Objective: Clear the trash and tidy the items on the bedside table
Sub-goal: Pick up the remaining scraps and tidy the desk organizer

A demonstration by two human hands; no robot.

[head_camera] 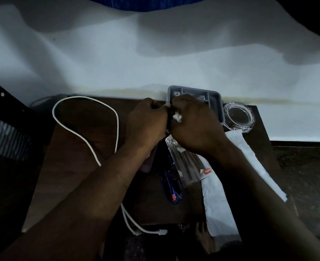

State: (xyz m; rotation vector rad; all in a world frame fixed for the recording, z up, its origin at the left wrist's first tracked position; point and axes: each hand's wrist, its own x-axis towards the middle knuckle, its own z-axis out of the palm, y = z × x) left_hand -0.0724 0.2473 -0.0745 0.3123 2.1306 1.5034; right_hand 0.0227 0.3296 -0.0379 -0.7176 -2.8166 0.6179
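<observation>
Two curled: right grip (195,125) pinching soft, featherlight wad (177,117) by tray (220,104), left grip (147,121) contents unclear; likely squeezable anywhere.

Crumpled white scrap (177,117), compartmented grey tray (214,105) behind

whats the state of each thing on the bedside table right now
left hand, fingers curled, contents hidden
right hand, grips white scrap
grey tray, upright, partly covered by hands
glass ashtray, upright
white cable, loose, uncoiled
blue pen, lying flat
paper sheet, unfolded, creased
</observation>
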